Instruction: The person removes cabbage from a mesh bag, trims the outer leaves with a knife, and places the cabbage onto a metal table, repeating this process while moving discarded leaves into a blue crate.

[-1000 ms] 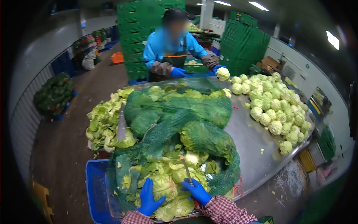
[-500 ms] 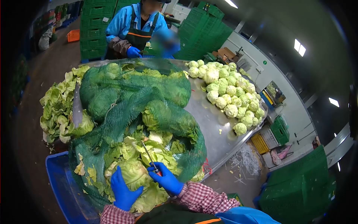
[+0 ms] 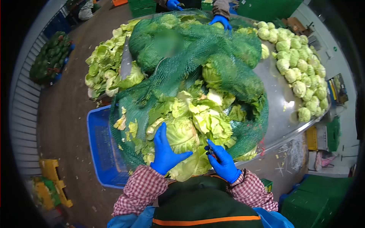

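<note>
My left hand [image 3: 166, 150], in a blue glove, has its fingers spread against the left side of a large green cabbage [image 3: 180, 135]. To the right of that cabbage my right hand [image 3: 221, 159], also gloved in blue, is wrapped round a knife [image 3: 213, 151] with a reddish handle; little of its blade shows. Loose leaves [image 3: 213, 123] lie behind and around the cabbage. Green netting [image 3: 159, 85] surrounds them, with more cabbages inside it.
A co-worker's gloved hand [image 3: 221, 22] touches the netting's far side. Trimmed cabbages [image 3: 298, 70] are heaped on the metal table [image 3: 272, 85] at right, discarded leaves [image 3: 102, 66] at left. A blue crate [image 3: 99, 152] stands at near left.
The view has tilted down and shifted left, so the scene sits further right. My right hand and the knife have drawn back from the leaves towards me. The co-worker's hand now reaches onto the netting.
</note>
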### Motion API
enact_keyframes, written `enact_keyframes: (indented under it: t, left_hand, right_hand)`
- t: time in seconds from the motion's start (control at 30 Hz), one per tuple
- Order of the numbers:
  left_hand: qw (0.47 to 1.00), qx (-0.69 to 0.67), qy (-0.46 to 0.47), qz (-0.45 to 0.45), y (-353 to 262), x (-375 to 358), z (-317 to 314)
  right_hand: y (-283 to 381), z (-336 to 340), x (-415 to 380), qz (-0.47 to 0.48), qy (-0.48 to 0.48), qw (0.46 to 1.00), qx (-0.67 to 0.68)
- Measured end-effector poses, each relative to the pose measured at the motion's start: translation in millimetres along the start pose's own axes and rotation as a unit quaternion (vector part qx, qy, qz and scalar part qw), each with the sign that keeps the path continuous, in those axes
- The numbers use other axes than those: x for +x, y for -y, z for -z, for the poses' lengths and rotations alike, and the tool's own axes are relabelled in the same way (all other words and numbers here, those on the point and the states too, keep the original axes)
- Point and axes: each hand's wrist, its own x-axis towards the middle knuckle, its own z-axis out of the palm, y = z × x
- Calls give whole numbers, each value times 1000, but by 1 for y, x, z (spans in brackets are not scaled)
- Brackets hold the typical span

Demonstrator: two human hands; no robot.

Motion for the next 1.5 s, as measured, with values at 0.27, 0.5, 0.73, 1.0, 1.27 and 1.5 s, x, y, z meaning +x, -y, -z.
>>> enact_keyframes:
  t: [0.27,0.5,0.73,1.0,1.27,1.5]
  left_hand:
    - [999,31,-33,-16,-6,4,-10]
    - [998,56,-35,11,-10,12,-20]
    - [903,-411,-11,122,34,12,20]
    - [968,-212,134,20,31,3,51]
    - [949,246,-176,-88,-9,43,103]
    - [996,-68,30,-42,14,-2,-6]
  right_hand:
    - [-4,-21,14,-83,35,982,-164]
    - [-46,-36,24,-184,97,932,-295]
    - [-57,-1,24,-253,112,949,-150]
    - [-27,-12,44,-248,51,934,251]
    - [-9,-2,40,-325,6,921,214]
    - [1,25,23,-2,61,994,-92]
